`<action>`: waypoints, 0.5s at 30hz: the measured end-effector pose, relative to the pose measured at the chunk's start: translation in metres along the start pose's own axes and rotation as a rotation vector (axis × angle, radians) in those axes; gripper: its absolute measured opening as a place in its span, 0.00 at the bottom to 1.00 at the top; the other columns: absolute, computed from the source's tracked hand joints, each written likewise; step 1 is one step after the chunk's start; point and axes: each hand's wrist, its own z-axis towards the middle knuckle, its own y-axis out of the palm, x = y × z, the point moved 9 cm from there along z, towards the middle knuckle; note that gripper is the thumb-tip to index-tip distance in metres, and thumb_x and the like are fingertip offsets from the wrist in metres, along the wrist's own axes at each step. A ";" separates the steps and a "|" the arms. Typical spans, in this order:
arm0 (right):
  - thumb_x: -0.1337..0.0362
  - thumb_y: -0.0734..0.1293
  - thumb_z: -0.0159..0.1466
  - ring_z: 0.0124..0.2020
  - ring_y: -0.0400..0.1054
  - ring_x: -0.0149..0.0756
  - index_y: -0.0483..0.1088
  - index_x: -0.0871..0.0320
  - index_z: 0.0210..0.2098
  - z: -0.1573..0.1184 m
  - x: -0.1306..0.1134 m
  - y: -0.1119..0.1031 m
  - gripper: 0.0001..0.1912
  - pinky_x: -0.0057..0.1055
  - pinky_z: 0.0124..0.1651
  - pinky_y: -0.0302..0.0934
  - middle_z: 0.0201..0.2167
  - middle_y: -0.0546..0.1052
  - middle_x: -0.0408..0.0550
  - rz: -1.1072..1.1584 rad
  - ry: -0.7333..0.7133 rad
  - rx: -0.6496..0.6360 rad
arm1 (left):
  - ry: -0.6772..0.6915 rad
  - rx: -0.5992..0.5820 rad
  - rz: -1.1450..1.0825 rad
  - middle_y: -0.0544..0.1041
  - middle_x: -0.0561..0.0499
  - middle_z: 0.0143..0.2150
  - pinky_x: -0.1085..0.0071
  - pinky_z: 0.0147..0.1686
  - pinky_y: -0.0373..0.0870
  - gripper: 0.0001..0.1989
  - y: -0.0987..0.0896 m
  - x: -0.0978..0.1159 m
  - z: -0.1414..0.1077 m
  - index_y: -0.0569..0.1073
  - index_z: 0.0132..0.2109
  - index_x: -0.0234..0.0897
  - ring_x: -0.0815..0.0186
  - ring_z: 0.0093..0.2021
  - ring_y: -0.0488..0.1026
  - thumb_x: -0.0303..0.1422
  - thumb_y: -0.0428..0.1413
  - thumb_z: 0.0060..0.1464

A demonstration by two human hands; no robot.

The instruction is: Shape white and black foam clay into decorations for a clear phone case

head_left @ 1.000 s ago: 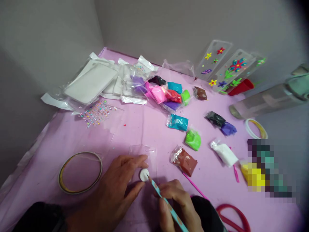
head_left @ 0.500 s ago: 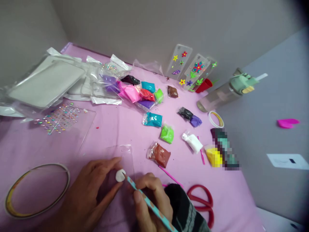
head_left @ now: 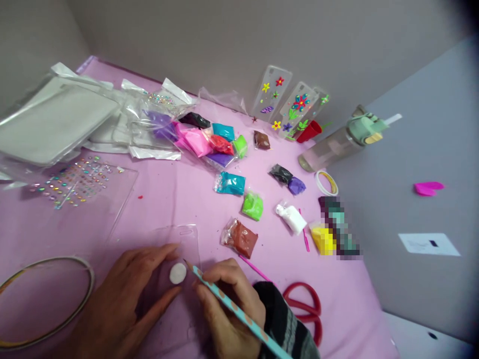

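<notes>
A small white clay disc (head_left: 177,273) lies on a clear phone case (head_left: 191,249) near the front of the pink table. My left hand (head_left: 127,294) rests around the disc, thumb and fingers spread on either side of it. Between the fingers of my right hand (head_left: 232,304) is a light blue pencil with pinkish dots (head_left: 239,313). Its dark tip is just above and right of the disc, apart from it.
Clay packets such as the brown one (head_left: 241,238) and the green one (head_left: 253,206) lie ahead. Red scissors (head_left: 318,309) are at right, a tape ring (head_left: 90,284) at left. Decorated cases (head_left: 271,92) and a bottle (head_left: 329,147) stand at the back.
The pencil tip has lifted off the white disc and moved a little away from it. The whole view has shifted, so most things appear slightly further left.
</notes>
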 end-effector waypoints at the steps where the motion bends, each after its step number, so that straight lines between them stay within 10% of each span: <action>1: 0.71 0.69 0.63 0.26 0.68 0.27 0.72 0.54 0.33 -0.001 0.003 0.001 0.06 0.21 0.29 0.62 0.26 0.74 0.38 0.015 0.015 -0.003 | -0.004 -0.007 0.000 0.78 0.52 0.55 0.52 0.51 0.77 0.21 0.001 -0.001 0.000 0.68 0.60 0.55 0.50 0.56 0.74 0.46 0.56 0.61; 15: 0.61 0.65 0.69 0.26 0.67 0.30 0.71 0.52 0.32 -0.006 0.017 0.012 0.08 0.29 0.27 0.60 0.25 0.72 0.39 0.031 0.113 -0.073 | 0.067 0.014 0.029 0.79 0.53 0.49 0.61 0.49 0.78 0.20 -0.010 0.026 0.008 0.64 0.60 0.50 0.59 0.49 0.77 0.35 0.57 0.63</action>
